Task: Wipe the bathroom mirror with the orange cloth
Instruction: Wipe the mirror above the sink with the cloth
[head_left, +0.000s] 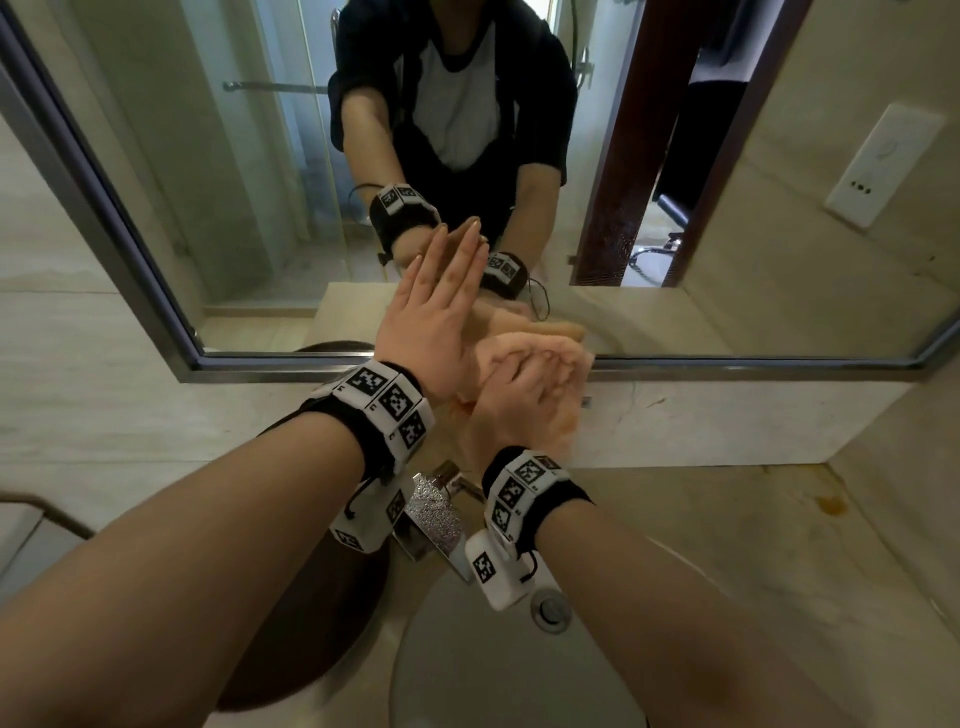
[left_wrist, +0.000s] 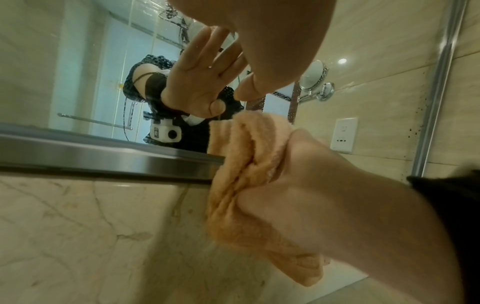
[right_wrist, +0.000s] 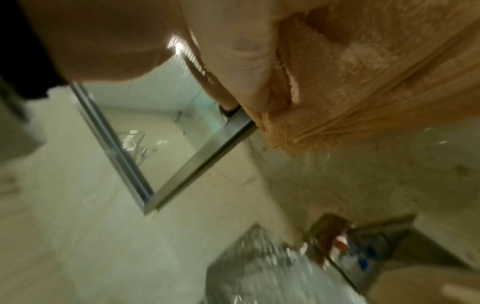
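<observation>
Cloth bunched under right hand fingers against mirror; left hand fingers straight.

Head camera: looks forward and down over both my forearms at the mirror, frame edge running 9 to 3 o'clock, basin at 6. Left wrist camera: low, close under my palm, tilted up at the glass. Right wrist camera: very close, rolled, blurred; frame corner at 7 o'clock. All three share the mirror's lower frame and the cloth.
</observation>
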